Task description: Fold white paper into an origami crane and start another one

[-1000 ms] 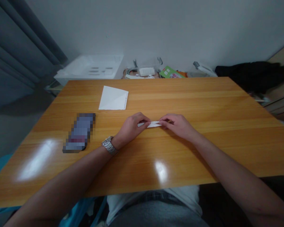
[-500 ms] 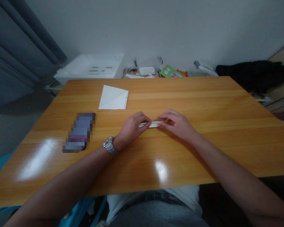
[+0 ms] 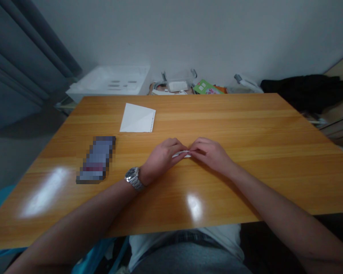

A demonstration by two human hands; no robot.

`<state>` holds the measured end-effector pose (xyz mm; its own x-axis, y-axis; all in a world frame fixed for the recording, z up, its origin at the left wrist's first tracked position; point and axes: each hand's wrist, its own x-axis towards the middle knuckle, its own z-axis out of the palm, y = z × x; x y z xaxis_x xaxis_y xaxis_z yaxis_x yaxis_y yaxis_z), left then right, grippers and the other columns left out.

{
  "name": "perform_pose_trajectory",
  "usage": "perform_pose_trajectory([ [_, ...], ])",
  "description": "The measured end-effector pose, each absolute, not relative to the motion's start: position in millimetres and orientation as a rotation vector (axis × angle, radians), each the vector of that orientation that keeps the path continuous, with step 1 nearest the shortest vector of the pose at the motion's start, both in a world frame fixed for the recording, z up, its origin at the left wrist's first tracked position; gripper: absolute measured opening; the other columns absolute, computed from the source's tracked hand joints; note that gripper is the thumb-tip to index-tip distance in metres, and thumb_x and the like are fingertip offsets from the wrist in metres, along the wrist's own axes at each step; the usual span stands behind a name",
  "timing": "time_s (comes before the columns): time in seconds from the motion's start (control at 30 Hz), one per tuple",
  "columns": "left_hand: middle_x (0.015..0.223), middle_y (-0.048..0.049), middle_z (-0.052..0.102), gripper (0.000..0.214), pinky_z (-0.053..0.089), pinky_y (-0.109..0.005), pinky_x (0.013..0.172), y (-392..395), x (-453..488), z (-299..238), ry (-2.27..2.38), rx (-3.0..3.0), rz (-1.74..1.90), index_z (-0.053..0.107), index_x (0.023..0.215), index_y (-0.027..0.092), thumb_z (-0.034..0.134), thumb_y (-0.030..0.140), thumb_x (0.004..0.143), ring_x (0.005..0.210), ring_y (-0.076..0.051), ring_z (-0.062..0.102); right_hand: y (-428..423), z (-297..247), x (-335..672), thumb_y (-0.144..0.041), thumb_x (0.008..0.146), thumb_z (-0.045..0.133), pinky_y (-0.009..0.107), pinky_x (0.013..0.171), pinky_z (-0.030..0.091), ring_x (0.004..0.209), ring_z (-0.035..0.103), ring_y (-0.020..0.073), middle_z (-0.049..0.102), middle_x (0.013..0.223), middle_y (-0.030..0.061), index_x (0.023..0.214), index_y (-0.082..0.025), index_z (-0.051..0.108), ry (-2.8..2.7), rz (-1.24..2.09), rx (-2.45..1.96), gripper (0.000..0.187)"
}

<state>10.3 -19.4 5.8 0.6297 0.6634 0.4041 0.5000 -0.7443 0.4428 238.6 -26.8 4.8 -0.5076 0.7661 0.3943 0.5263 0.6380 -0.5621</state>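
Note:
Between my two hands, just above or on the wooden table, is a narrow folded strip of white paper. My left hand, with a metal wristwatch on its wrist, pinches the paper between thumb and fingers. From the other side my right hand closes thumb and fingertips on the paper's right end. The fingertips of both hands almost meet, and they hide much of the strip.
A white sheet of paper with a perforated edge lies behind my left hand. To the left rests a phone with a blurred-out screen. Beyond the far edge are a white plastic bin and a green booklet.
My right hand has closed in, its gapped fingers now pinching the paper. My left hand has shifted slightly right and nearer, so the hands almost touch and less paper shows.

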Motion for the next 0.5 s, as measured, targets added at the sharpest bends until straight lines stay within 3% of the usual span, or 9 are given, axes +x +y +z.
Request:
perform_pose_trajectory([
  [0.33, 0.094, -0.0071, 0.067, 0.024, 0.047, -0.03, 0.079, -20.9, 11.4, 10.3, 1.012, 2.678, 0.739, 0.072, 0.099, 0.016, 0.053, 0.031, 0.103, 0.087, -0.018, 0.061, -27.2, 11.3, 240.9, -0.037, 0.098, 0.063, 0.033, 0.071, 0.049, 0.079, 0.066, 0.0199, 0.072, 0.085, 0.0061, 0.085, -0.021, 0.075, -2.25, 0.385, -1.059, 0.023],
  [0.5, 0.094, -0.0076, 0.066, 0.026, 0.046, -0.031, 0.079, -20.0, 10.3, 10.2, 1.029, 2.698, 0.727, 0.072, 0.1, 0.016, 0.051, 0.032, 0.104, 0.087, -0.018, 0.061, -28.0, 9.2, 243.3, -0.034, 0.1, 0.058, 0.033, 0.074, 0.052, 0.082, 0.068, 0.0199, 0.074, 0.091, 0.007, 0.093, -0.022, 0.078, -2.272, 0.393, -1.04, 0.024],
])
